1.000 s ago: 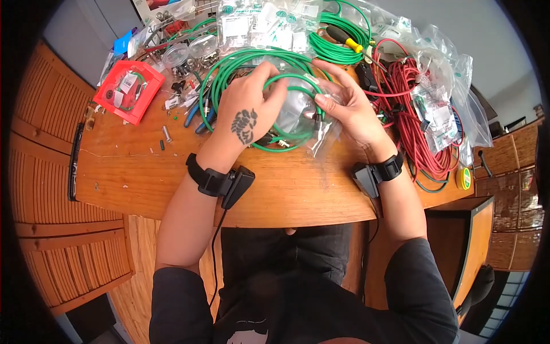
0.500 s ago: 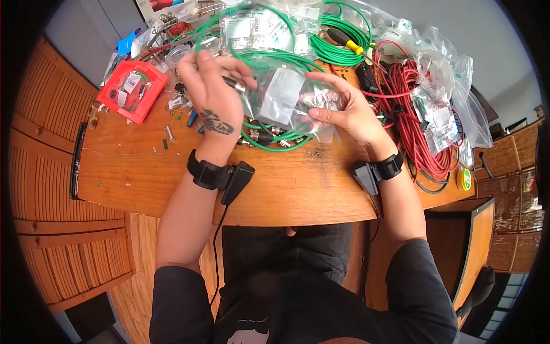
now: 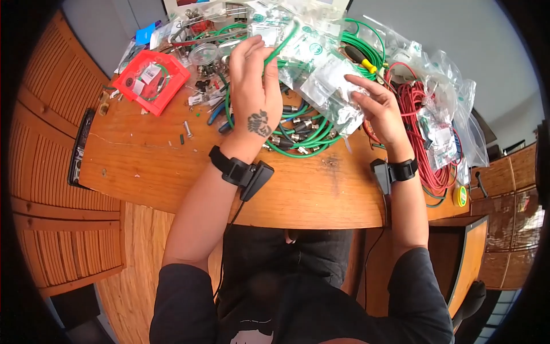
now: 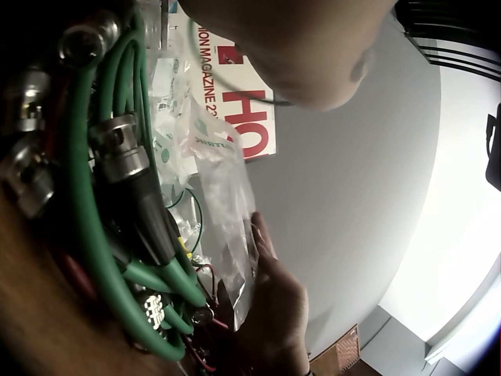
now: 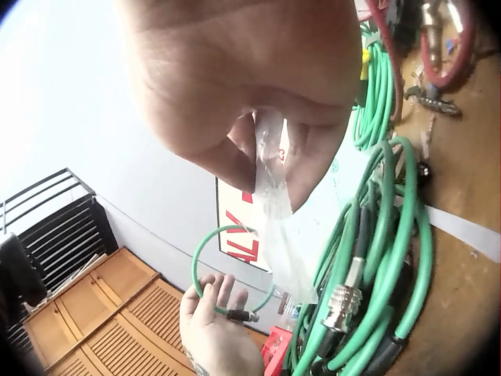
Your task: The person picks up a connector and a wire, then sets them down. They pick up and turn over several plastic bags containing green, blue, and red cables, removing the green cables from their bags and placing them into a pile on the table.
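A clear plastic bag with a white label (image 3: 329, 83) hangs from my right hand (image 3: 385, 117), pinched between thumb and fingers; the right wrist view shows the bag (image 5: 274, 204) squeezed there. My left hand (image 3: 255, 94) holds a looped green cable (image 3: 283, 43) raised over the table; in the right wrist view that cable (image 5: 197, 262) has a dark connector (image 5: 242, 316) by the fingers. Below both hands lies a coiled bundle of green cables (image 3: 312, 143) with metal-tipped connectors, seen close up in the left wrist view (image 4: 86, 196).
A red tray (image 3: 182, 74) holding a small bagged cable is at the left. Coiled red cables (image 3: 427, 135) and clear bags lie at the right, near a yellow-handled screwdriver (image 3: 360, 57). A bolt (image 3: 187, 129) lies on the wooden table (image 3: 275, 195).
The left hand went from the coil up to the left with a green cable, then swung back right. The bag came up in the right hand and moved right. The head view has shifted slightly.
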Demonstrator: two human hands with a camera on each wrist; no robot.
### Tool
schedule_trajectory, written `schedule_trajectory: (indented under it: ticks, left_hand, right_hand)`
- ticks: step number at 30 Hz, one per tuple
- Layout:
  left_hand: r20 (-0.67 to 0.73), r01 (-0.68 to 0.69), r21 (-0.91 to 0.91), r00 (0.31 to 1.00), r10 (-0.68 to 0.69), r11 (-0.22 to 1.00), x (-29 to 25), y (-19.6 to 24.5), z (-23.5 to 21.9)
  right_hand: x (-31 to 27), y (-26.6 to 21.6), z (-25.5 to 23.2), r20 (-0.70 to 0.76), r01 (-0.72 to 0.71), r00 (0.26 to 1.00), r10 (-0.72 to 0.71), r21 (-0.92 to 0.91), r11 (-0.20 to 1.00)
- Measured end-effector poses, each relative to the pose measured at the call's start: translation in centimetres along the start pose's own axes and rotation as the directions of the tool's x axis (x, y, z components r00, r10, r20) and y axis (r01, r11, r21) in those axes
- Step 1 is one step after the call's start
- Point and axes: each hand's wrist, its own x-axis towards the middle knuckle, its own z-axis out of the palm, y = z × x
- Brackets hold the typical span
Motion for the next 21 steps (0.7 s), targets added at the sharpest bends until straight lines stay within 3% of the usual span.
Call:
schedule_trajectory:
  ticks: [2, 3, 5, 6, 7, 9, 11, 12, 13, 15, 17, 18, 19, 20, 21]
  left_hand:
    - [-0.010, 0.060, -0.011, 0.998, -0.060, 0.998, -0.2, -0.4, 0.0]
    - [-0.015, 0.112, -0.025, 0.994, -0.113, 0.993, -0.2, -0.7, 0.2]
    - [-0.021, 0.100, -0.104, 0.994, -0.103, 0.990, -0.3, -0.8, 0.2]
    - [0.000, 0.214, -0.147, 0.976, -0.217, 0.966, -0.5, -0.6, 0.1]
    - [0.025, 0.327, -0.186, 0.944, -0.328, 0.926, -0.6, -0.5, 0.1]
    - [0.032, 0.349, -0.291, 0.934, -0.356, 0.891, -0.6, -0.6, 0.1]
    - [0.132, 0.443, -0.290, 0.897, -0.423, 0.849, -0.7, -0.7, -0.1]
    - [0.159, 0.455, -0.385, 0.890, -0.428, 0.803, -0.9, -0.7, 0.2]
    - [0.157, 0.414, -0.288, 0.910, -0.384, 0.863, -0.9, -0.4, 0.1]
    - [0.279, 0.351, -0.175, 0.914, -0.295, 0.920, -1.0, 0.5, -0.2]
    - [0.320, 0.395, -0.268, 0.897, -0.305, 0.879, -1.3, 0.8, 0.4]
    - [0.376, 0.441, -0.293, 0.869, -0.322, 0.848, -1.1, 1.1, 0.3]
    - [0.436, 0.491, -0.314, 0.835, -0.336, 0.813, -1.2, 1.4, 0.3]
    - [0.496, 0.535, -0.310, 0.796, -0.346, 0.786, -1.5, 1.2, 0.7]
    - [0.468, 0.446, -0.353, 0.845, -0.258, 0.823, -1.3, 2.2, 0.5]
  right_hand:
    - [1.6, -0.5, 0.0, 0.001, -0.005, 1.000, 0.005, -0.067, 0.998]
    - [2.6, -0.9, 0.1, 0.001, 0.033, 0.999, -0.033, -0.244, 0.969]
    - [5.8, -0.4, -0.7, -0.003, 0.082, 0.996, -0.086, -0.280, 0.957]
    - [7.2, -0.6, -1.3, -0.035, -0.034, 0.999, 0.028, -0.195, 0.980]
    - [8.0, -1.4, -1.0, -0.088, -0.056, 0.995, 0.045, -0.136, 0.989]
    - [12.0, -0.2, -3.3, -0.099, 0.028, 0.994, -0.038, -0.100, 0.995]
    - [12.7, -2.3, -2.6, -0.083, -0.030, 0.996, 0.020, -0.122, 0.992]
    - [12.9, -2.4, -1.7, -0.139, 0.022, 0.990, -0.001, 0.153, 0.988]
    - [12.9, -2.3, -1.1, -0.198, 0.088, 0.980, -0.005, 0.413, 0.907]
    - [12.1, -1.4, -0.9, -0.186, 0.003, 0.980, 0.075, 0.389, 0.921]
    - [10.5, -0.8, 0.1, -0.027, -0.077, 0.997, 0.077, 0.007, 0.997]
    - [8.7, -1.3, 0.7, -0.033, -0.111, 0.994, 0.106, -0.181, 0.977]
    - [6.8, -2.7, 2.3, -0.043, -0.207, 0.978, 0.202, -0.181, 0.962]
    - [5.7, -3.2, 2.9, 0.052, -0.253, 0.965, 0.259, -0.096, 0.963]
    - [4.8, -3.1, 3.3, 0.145, -0.305, 0.942, 0.303, -0.010, 0.952]
